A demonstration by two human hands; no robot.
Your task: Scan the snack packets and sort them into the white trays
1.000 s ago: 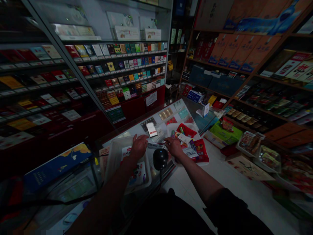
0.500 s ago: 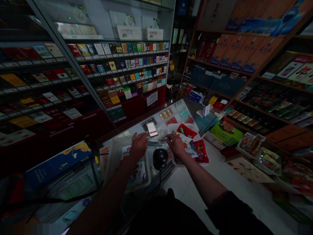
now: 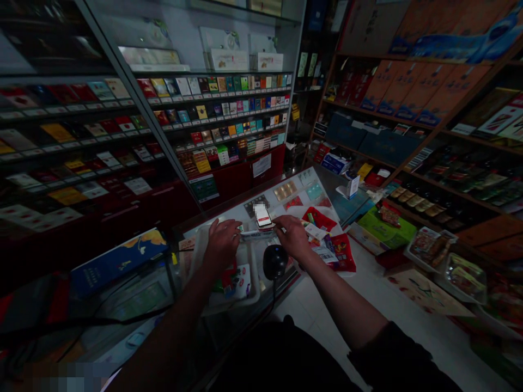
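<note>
Two bare hands have drawn inward, the left hand [image 3: 223,243] and right hand [image 3: 292,237] curled at either end of a slim white-and-blue packet [image 3: 256,235], any actual grip undeterminable.

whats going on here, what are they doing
A person stands at a glass shop counter, with cigarette packs shelved behind it. Their left hand and right hand are at either end of a slim white-and-blue packet, though any grip is hard to tell. A white plastic tray sits below, what looks like a phone lies beyond, and red packets sit to the right.
</note>
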